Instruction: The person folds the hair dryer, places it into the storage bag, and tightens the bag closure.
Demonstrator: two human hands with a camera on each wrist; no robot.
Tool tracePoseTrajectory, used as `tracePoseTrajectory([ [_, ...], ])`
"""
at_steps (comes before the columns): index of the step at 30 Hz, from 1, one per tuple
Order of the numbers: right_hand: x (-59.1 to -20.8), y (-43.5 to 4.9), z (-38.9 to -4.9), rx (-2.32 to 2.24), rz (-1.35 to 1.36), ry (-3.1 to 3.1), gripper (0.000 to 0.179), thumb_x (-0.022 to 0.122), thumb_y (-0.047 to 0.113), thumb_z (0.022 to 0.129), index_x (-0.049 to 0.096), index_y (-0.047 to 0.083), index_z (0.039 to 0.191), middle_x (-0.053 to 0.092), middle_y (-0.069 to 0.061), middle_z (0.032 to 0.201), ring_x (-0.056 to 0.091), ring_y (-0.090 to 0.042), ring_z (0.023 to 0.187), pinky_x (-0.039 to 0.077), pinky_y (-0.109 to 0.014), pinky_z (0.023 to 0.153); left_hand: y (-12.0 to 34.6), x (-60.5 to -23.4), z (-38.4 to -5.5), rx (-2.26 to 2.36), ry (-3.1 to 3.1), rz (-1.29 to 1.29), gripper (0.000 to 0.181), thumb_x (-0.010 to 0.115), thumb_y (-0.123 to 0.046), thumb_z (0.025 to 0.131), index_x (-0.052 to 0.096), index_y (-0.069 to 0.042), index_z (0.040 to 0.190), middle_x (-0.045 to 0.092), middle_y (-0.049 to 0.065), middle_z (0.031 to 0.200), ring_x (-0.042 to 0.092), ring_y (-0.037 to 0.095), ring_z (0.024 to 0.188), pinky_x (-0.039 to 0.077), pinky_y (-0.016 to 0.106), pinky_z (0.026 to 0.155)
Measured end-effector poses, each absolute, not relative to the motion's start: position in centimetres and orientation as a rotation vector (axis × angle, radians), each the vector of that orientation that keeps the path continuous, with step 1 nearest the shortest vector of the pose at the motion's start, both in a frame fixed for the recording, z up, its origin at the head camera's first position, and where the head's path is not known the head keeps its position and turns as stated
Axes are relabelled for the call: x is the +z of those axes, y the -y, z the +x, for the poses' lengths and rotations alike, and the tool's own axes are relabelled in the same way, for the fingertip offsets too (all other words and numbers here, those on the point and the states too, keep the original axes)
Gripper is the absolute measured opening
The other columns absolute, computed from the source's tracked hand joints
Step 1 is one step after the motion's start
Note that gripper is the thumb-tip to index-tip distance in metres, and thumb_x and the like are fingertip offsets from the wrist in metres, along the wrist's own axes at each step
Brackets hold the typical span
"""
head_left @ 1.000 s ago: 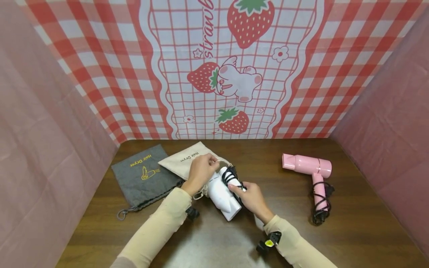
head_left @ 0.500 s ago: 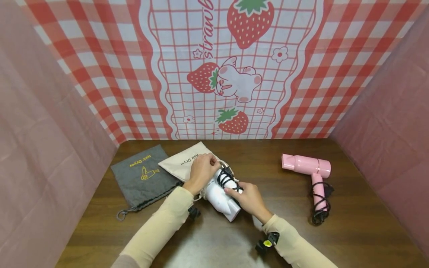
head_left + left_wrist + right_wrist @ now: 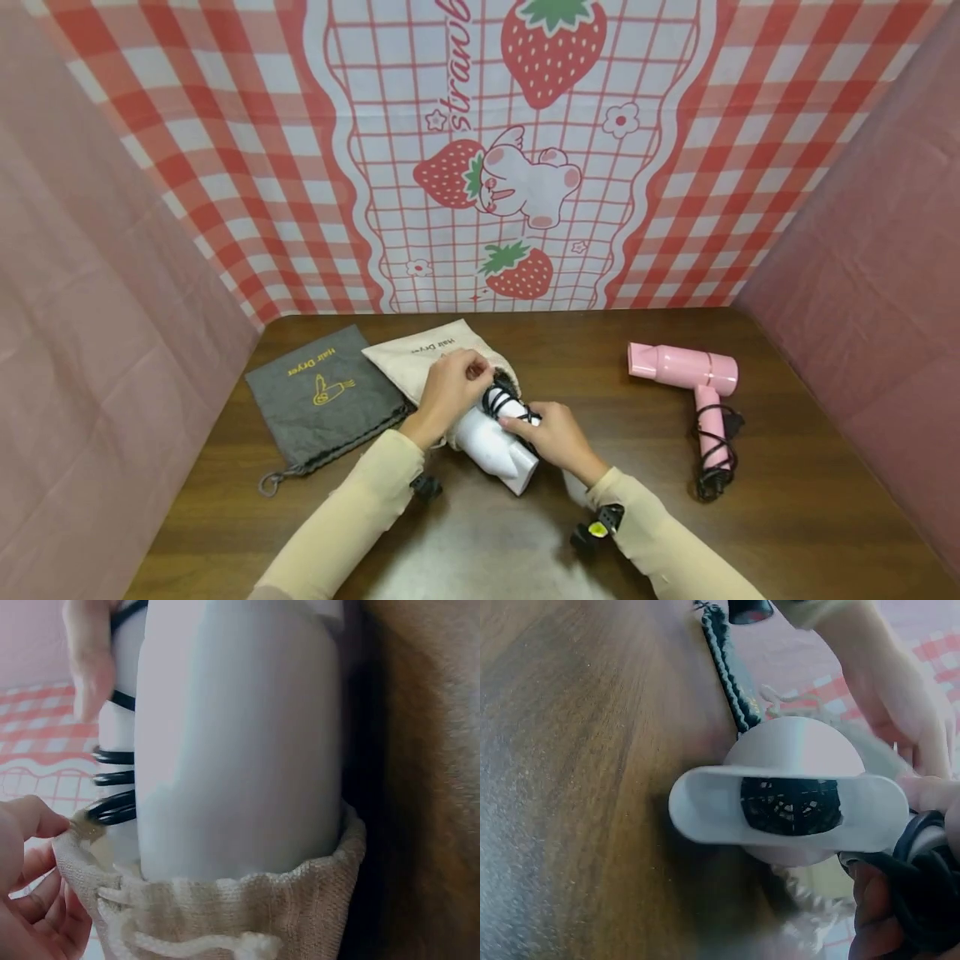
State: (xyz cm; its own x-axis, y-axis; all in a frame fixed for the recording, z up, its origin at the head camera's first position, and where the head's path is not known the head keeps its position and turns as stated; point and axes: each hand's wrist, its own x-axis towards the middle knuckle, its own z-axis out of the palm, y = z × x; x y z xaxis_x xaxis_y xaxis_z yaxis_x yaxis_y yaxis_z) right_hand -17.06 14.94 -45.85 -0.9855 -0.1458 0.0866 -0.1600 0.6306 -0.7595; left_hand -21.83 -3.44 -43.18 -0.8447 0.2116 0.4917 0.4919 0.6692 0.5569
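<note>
My left hand (image 3: 448, 387) pinches the rim of a cream drawstring bag (image 3: 405, 354) printed "Hair Dryer". The bag's mouth surrounds the rear of a white hair dryer (image 3: 486, 442), as the left wrist view also shows. My right hand (image 3: 561, 437) grips the dryer's folded handle, which has a black cord (image 3: 114, 778) wound round it. The handle's end and the plug are hidden at the bag's mouth. In the right wrist view the flat nozzle (image 3: 705, 806) sticks out of the bag, a dark grille showing inside it.
A grey drawstring bag (image 3: 315, 392) with yellow "Hair Dryer" print lies flat at the left. At the right a pink hair dryer (image 3: 678, 367) rests on the wooden table (image 3: 795, 483), its black cord wound round the handle. A strawberry-patterned cloth hangs behind.
The bag's mouth has come over the plug and handle end, which stood outside it before. The white dryer has shifted slightly left, deeper in the bag. Both hands keep their holds.
</note>
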Motion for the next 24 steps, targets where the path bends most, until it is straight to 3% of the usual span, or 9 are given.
tracePoseTrajectory([
  [10, -47.0, -15.1, -17.5, 1.823, -0.228, 2.735, 0.039, 0.071, 0.039, 0.085, 0.063, 0.007, 0.065, 0.051, 0.005, 0.051, 0.049, -0.010, 0.050, 0.040, -0.024, 0.049, 4.6, -44.6, -20.1, -0.760, 2.509, -0.676, 0.009, 0.072, -0.020, 0.083, 0.067, -0.014, 0.080, 0.064, -0.002, 0.073, 0.058, 0.013, 0.067, 0.048, 0.028, 0.062],
  [18, -47.3, -15.1, -17.6, 1.915, -0.319, 2.707, 0.038, 0.070, 0.041, 0.086, 0.065, 0.006, 0.072, 0.054, 0.004, 0.055, 0.052, -0.010, 0.050, 0.042, -0.023, 0.050, 5.1, -44.8, -18.9, -0.541, 2.620, -0.623, 0.014, 0.076, -0.025, 0.081, 0.068, -0.014, 0.080, 0.060, -0.004, 0.074, 0.057, 0.014, 0.068, 0.047, 0.029, 0.057],
  [24, -47.4, -15.1, -17.5, 1.937, -0.331, 2.712, 0.035, 0.071, 0.040, 0.085, 0.063, 0.008, 0.072, 0.053, 0.004, 0.055, 0.052, -0.009, 0.051, 0.042, -0.023, 0.051, 5.4, -44.6, -18.7, -0.651, 2.666, -0.567, 0.009, 0.073, -0.022, 0.084, 0.071, -0.014, 0.080, 0.064, -0.004, 0.072, 0.058, 0.013, 0.066, 0.047, 0.028, 0.060],
])
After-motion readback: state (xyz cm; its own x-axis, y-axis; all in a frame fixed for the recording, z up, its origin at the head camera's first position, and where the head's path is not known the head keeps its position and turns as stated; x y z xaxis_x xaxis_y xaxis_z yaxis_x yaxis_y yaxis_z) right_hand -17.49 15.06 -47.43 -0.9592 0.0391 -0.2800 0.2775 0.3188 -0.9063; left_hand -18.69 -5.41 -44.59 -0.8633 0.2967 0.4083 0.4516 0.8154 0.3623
